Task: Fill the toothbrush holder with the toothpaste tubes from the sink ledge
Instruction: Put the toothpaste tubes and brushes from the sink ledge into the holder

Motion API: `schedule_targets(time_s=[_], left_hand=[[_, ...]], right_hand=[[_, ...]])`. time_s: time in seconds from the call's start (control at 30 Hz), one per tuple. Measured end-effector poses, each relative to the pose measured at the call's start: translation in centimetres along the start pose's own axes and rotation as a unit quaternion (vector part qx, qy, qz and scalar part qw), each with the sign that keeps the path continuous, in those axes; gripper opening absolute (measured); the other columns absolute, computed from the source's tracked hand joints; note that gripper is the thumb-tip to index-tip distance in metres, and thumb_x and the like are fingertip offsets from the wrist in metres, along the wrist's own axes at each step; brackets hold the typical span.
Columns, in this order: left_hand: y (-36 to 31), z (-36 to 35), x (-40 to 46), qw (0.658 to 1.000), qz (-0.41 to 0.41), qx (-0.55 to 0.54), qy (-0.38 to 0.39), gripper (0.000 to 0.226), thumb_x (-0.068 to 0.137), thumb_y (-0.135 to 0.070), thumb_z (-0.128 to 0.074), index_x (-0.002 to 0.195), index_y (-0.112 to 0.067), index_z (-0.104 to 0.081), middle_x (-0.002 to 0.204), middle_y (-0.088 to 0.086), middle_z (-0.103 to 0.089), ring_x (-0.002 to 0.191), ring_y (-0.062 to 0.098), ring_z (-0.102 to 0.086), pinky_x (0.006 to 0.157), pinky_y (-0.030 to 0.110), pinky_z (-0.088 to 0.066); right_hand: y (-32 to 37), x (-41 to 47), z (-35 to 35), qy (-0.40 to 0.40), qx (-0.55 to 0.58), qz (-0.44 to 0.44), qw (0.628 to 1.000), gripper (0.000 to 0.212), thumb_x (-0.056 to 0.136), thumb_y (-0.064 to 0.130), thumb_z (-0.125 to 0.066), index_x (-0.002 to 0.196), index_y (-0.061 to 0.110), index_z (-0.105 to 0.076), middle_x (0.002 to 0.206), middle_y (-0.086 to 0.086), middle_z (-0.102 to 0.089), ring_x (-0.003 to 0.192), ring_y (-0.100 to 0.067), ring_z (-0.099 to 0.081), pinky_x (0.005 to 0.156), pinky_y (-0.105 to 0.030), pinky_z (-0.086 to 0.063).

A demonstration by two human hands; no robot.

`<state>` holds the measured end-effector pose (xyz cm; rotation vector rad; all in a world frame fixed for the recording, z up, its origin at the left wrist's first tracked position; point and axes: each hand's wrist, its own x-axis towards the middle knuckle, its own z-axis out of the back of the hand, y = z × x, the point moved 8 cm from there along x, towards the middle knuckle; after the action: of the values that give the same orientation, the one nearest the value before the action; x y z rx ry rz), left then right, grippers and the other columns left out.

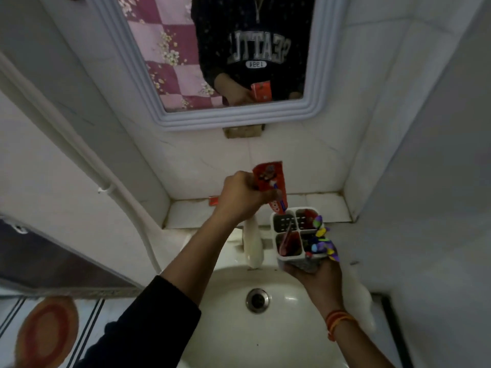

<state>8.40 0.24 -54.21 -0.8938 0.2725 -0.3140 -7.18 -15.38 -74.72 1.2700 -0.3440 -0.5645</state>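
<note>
My left hand [243, 196] grips a red toothpaste tube [268, 179] upright, flat end up, its lower end at the rim of the far-left compartment of the holder. The white four-compartment toothbrush holder [281, 261] rests in my right hand [316, 277] above the sink's right side. Colourful toothbrush handles [321, 240] fill the near-right compartment. Red items lie in the near-left and far-right compartments. The far-left compartment [285, 224] shows its slotted bottom.
The white sink basin [228, 328] with a metal drain [257, 300] lies below. A white tap [252, 243] stands behind it. A tiled ledge [326, 205] runs along the back wall, with a small red scrap [213, 200]. A mirror [212, 49] hangs above.
</note>
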Motion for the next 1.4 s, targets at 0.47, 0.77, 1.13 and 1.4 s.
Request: schedule_targets(time_s=[0.47, 0.77, 1.13, 1.4], left_hand=[[1.3, -0.9, 2.8, 0.985, -0.01, 0.118, 0.126, 0.015, 0.082, -0.03, -0.079, 0.095, -0.025, -0.085, 0.1, -0.011, -0.081, 0.098, 0.001, -0.069, 0.083, 0.016, -0.05], [13.0, -3.0, 10.3, 0.904, 0.05, 0.384, 0.182, 0.052, 0.09, -0.017, -0.059, 0.142, -0.018, -0.056, 0.139, 0.013, -0.059, 0.125, 0.03, -0.057, 0.101, 0.031, -0.045], [12.9, -4.1, 10.8, 0.859, -0.071, 0.5, 0.09, 0.034, 0.099, -0.036, -0.049, 0.124, -0.014, -0.056, 0.111, 0.013, -0.066, 0.096, 0.034, -0.067, 0.08, 0.041, -0.057], [-1.6, -2.4, 6.1, 0.921, -0.187, 0.297, 0.169, 0.052, 0.076, -0.065, -0.07, 0.105, -0.023, -0.081, 0.101, -0.005, -0.078, 0.088, 0.008, -0.067, 0.079, 0.027, -0.054]], right_hand=[[0.4, 0.1, 0.4, -0.015, 0.021, 0.044, 0.999, 0.102, 0.048, 0.042, -0.103, 0.137, 0.022, -0.057, 0.13, 0.006, -0.067, 0.122, -0.009, -0.064, 0.102, -0.039, -0.057], [0.1, 0.1, 0.4, -0.015, 0.025, 0.04, 0.999, 0.096, 0.047, 0.028, -0.105, 0.131, 0.02, -0.06, 0.123, 0.006, -0.071, 0.116, -0.006, -0.066, 0.097, -0.024, -0.057], [0.0, 0.1, 0.4, -0.022, -0.021, 0.041, 0.999, 0.094, 0.048, 0.028, -0.105, 0.131, 0.021, -0.061, 0.126, 0.007, -0.069, 0.118, -0.004, -0.063, 0.092, 0.004, -0.041], [2.2, -0.9, 0.9, -0.019, 0.007, 0.047, 0.999, 0.084, 0.054, 0.033, -0.103, 0.127, 0.024, -0.063, 0.122, 0.014, -0.071, 0.118, 0.0, -0.065, 0.097, -0.02, -0.055]])
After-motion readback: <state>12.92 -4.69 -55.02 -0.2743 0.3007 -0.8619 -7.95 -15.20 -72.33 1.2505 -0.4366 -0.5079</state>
